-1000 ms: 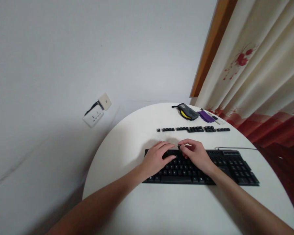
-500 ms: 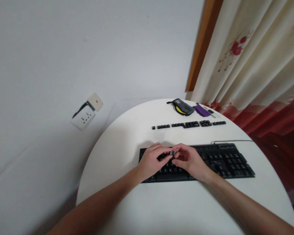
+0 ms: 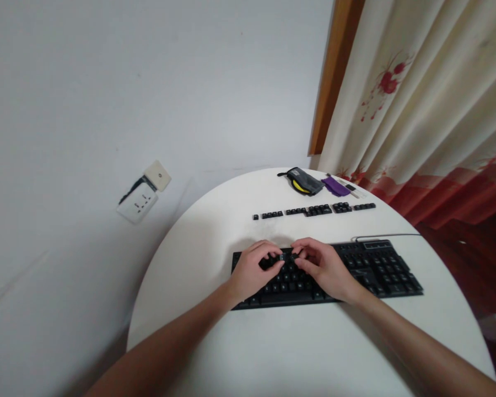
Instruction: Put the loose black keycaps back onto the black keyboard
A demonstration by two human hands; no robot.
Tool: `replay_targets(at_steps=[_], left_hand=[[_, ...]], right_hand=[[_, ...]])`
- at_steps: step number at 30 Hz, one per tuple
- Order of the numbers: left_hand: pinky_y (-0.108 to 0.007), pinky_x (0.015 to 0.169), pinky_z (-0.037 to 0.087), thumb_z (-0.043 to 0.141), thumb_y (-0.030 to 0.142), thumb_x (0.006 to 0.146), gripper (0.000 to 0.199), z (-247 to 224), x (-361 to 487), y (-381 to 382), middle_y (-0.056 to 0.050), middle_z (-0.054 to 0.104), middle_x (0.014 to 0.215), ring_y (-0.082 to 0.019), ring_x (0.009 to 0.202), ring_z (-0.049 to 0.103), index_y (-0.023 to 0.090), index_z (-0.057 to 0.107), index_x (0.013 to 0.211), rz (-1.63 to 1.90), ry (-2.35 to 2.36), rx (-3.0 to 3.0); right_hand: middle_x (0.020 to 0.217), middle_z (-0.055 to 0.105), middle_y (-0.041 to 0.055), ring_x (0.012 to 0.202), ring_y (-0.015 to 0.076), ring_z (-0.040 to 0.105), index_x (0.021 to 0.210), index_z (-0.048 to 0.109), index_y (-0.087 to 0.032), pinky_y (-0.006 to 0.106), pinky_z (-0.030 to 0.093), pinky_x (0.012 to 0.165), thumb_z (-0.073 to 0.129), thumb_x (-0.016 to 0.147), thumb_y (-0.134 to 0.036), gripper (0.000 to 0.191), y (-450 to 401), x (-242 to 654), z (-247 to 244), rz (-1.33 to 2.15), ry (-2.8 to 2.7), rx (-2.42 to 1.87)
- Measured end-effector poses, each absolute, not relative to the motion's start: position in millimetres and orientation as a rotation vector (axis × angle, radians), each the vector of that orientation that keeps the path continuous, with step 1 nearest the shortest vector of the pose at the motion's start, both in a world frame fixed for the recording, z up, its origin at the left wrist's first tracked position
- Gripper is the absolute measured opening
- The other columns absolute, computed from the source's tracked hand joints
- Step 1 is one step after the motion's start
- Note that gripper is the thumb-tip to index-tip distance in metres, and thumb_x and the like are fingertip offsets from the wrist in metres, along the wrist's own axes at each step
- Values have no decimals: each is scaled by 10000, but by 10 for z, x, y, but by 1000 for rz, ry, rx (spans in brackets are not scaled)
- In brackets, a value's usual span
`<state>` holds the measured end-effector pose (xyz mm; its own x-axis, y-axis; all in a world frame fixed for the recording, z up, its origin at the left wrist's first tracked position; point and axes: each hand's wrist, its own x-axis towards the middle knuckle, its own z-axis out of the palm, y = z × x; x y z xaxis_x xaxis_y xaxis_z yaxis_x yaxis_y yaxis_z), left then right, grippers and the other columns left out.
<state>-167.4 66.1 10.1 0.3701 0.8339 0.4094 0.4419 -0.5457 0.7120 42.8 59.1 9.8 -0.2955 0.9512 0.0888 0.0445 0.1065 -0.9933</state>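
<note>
On a round white table (image 3: 285,350), over the black plastic keyboard (image 3: 370,270) at lower centre, my left grip (image 3: 254,271) pinches a small dark plastic keycap (image 3: 281,257); whether my right grip (image 3: 325,269) holds anything, I cannot tell. Handling that keycap seems the step, next needing steady, precise control.

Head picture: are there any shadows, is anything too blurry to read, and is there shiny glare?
In the head view, soft shadows fall on the table just past the left hand and beside the right forearm; in the head view, letters on the keyboard are too small and soft to read; in the head view, no strong glare shows.
</note>
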Motion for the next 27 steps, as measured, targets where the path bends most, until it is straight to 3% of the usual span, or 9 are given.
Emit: replay_targets(at_steps=[5,8,20,27], left_hand=[[-287,805,530,658,166,842,218,164,-1667,685,-23,696,927,-154,845,645,216,684,1052,984,1150,2178],[-316,841,526,665,185,849,136,245,-1620,724,-24,725,941,-172,884,659,223,724,965,950,1180,2208],[-376,908,496,709,169,805,129,160,-1350,811,-17,732,957,-197,918,644,226,746,915,762,1181,2304],[-371,879,510,690,172,819,132,111,-1384,777,-30,714,965,-201,921,632,231,752,918,803,1187,2258]], right_hand=[[961,641,45,827,169,592,1052,665,-220,312,495,760,634,854,-299,216,713,608,120,1084,-1610,-1097],[956,648,52,812,172,606,963,683,-204,314,503,743,638,845,-311,165,803,696,93,977,-1585,-1147],[828,709,37,753,167,639,846,707,-181,289,502,699,637,818,-267,114,835,745,135,947,-1601,-1233],[810,728,22,774,183,652,793,722,-199,311,492,764,656,816,-226,74,807,729,66,990,-1796,-1183]])
